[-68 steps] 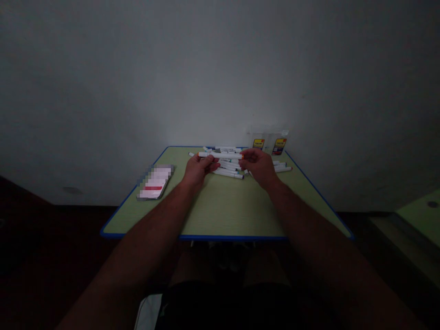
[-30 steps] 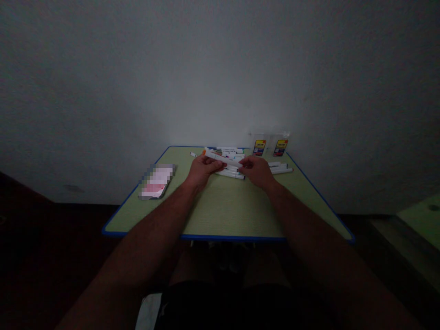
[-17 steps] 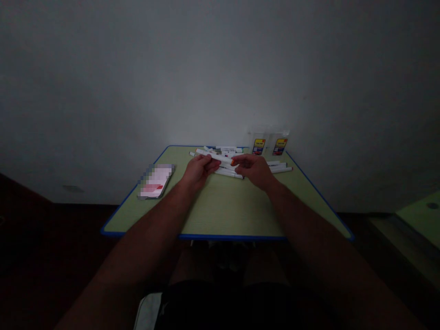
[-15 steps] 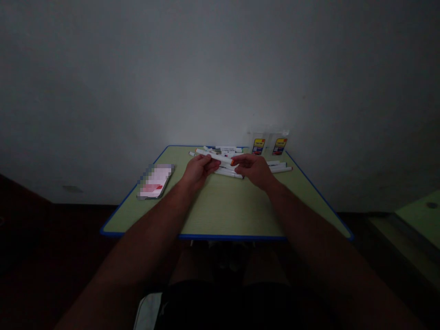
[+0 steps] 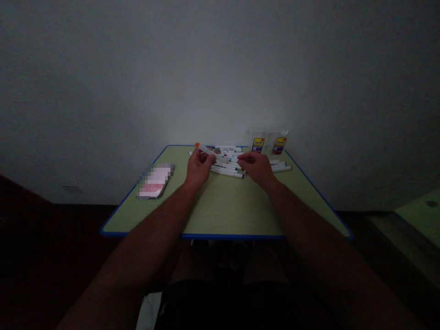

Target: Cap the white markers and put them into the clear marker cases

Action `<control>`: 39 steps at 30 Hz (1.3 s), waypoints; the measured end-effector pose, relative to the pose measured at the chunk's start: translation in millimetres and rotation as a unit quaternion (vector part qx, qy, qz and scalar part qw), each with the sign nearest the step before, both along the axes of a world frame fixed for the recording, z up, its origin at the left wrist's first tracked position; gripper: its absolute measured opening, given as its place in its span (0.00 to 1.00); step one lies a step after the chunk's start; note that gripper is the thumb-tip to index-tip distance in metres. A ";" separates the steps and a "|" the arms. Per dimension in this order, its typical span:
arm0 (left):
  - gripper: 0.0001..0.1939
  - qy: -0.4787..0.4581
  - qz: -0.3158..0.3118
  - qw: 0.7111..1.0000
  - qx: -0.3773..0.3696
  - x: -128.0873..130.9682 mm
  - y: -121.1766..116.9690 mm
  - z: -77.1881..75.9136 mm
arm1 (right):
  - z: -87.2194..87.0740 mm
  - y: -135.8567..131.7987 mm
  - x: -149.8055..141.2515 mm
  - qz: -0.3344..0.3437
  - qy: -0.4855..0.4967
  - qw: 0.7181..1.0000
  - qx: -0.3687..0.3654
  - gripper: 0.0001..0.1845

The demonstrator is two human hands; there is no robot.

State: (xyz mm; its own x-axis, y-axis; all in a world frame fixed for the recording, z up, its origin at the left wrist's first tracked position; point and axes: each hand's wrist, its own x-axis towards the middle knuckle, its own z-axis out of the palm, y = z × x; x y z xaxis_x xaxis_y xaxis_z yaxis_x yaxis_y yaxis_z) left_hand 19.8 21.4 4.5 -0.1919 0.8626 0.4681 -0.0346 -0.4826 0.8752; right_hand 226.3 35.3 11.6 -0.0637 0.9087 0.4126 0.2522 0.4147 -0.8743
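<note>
My left hand (image 5: 198,167) is closed around a white marker (image 5: 215,154) with an orange end pointing up and to the left. The marker is tilted, its other end reaching down to the right over the pile. My right hand (image 5: 255,166) hovers at the right side of the pile, thumb and fingertips drawn together and apart from that marker. Whatever may be between those fingertips is too small and dark to make out. Beneath and between both hands lie several white markers (image 5: 227,172) with coloured ends.
Two clear plastic cases (image 5: 277,143) with yellow labels stand at the back right, by the wall. More markers (image 5: 282,168) lie right of my right hand. A phone (image 5: 155,181) lies on the left of the green, blue-edged table (image 5: 233,211).
My right fingertips have come off the marker's right end and sit slightly farther right. My left hand has turned the marker, so its orange left end is higher.
</note>
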 end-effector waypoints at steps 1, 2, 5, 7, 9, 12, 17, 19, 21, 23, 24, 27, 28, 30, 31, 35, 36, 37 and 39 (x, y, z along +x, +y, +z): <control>0.11 0.015 0.004 1.000 0.010 -0.7 1.1 -1.2 | 0.2 -0.1 0.1 0.001 -0.001 1.000 0.001 0.07; 0.11 0.029 0.007 0.999 0.019 -1.4 1.8 -1.7 | 0.5 -0.6 0.0 0.002 -0.001 1.000 0.000 0.07; 0.09 0.070 0.016 0.997 0.040 -3.4 1.0 -0.4 | 3.0 -3.6 -0.9 0.006 0.009 1.000 -0.004 0.08; 0.07 0.101 0.026 0.993 0.049 -4.5 -0.1 0.9 | 5.4 -6.1 -1.8 0.011 0.026 1.000 -0.012 0.09; 0.07 0.132 0.028 0.989 0.052 -5.2 -0.1 0.4 | 7.9 -8.1 -2.4 0.016 0.045 0.999 -0.020 0.10; 0.10 0.170 0.019 0.984 0.045 -5.5 1.6 -3.8 | 10.7 -9.6 -2.6 0.026 0.074 0.997 -0.027 0.14; 0.15 0.237 0.003 0.971 0.038 -3.6 -1.8 -7.7 | 11.9 -10.2 -2.1 0.055 0.102 0.993 -0.033 0.20; 0.14 0.267 -0.010 0.963 0.038 -2.7 -5.5 -6.0 | 11.7 -10.4 -2.2 0.068 0.101 0.992 -0.038 0.19; 0.14 0.283 -0.019 0.959 0.033 -1.8 -8.7 -3.9 | 11.3 -10.6 -2.4 0.070 0.092 0.993 -0.038 0.17; 0.14 0.283 -0.024 0.958 0.024 -1.2 -10.1 -2.9 | 11.0 -10.4 -2.4 0.065 0.082 0.994 -0.039 0.15; 0.15 0.280 -0.024 0.959 0.020 -1.1 -10.1 -3.1 | 10.9 -10.0 -2.3 0.061 0.080 0.994 -0.041 0.15; 0.18 0.275 -0.010 0.961 0.009 -1.9 -7.6 -6.0 | 11.0 -7.4 -0.3 0.040 0.095 0.994 -0.045 0.14; 0.19 0.273 -0.003 0.962 0.004 -2.5 -6.2 -7.5 | 11.2 -5.9 0.9 0.028 0.107 0.993 -0.046 0.14; 0.20 0.277 0.002 0.961 -0.008 -4.3 -3.2 -10.4 | 11.9 -2.6 4.0 0.000 0.140 0.989 -0.050 0.13; 0.19 0.281 0.001 0.960 -0.013 -5.3 -1.9 -11.7 | 12.2 -0.9 5.7 -0.012 0.157 0.986 -0.056 0.12; 0.15 0.299 0.009 0.954 -0.031 -8.1 0.3 -13.4 | 13.0 4.1 10.9 -0.042 0.205 0.975 -0.077 0.11; 0.13 0.298 0.018 0.954 -0.034 -8.3 0.1 -13.0 | 12.9 4.6 11.6 -0.042 0.208 0.974 -0.081 0.12; 0.12 0.293 0.025 0.955 -0.035 -8.3 -0.3 -12.5 | 12.7 4.8 12.1 -0.041 0.209 0.974 -0.084 0.12; 0.12 0.278 0.029 0.960 -0.033 -8.0 -1.2 -11.3 | 12.2 4.8 12.5 -0.030 0.210 0.973 -0.093 0.12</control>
State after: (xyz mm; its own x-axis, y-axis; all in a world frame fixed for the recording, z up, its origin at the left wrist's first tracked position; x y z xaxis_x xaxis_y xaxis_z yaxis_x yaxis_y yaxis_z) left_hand 11.8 20.2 -6.8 0.0234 0.8892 0.4570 0.4715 -0.4129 0.7792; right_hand 238.8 40.1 23.8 0.1311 0.9668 0.2194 -0.1245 0.2356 -0.9638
